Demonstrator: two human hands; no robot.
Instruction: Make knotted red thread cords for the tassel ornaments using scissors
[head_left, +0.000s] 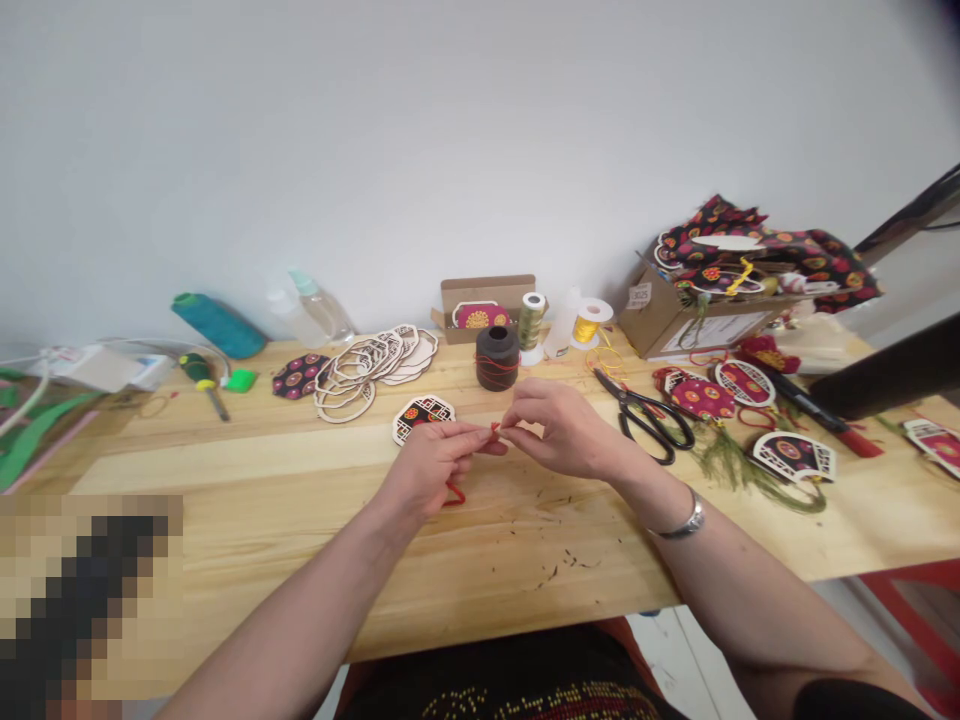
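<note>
My left hand [435, 462] and my right hand [559, 428] meet over the middle of the wooden table [247, 480]. Both pinch a thin red cord [495, 428] between thumb and fingertips. A loop of the same cord [454, 494] hangs out under my left palm. A patterned wooden ornament [422, 415] lies just beyond my left hand. A dark spool wound with red cord [496, 357] stands behind my fingers. A metal bracelet sits on my right wrist.
Black scissors [649, 415] lie right of my right hand. Wooden frame cut-outs [371, 365], a screwdriver [202, 378], a teal thread cone [217, 325] and spray bottles stand at the back left. Finished ornaments [791, 455] and a box of patterned fabric [712, 290] fill the right.
</note>
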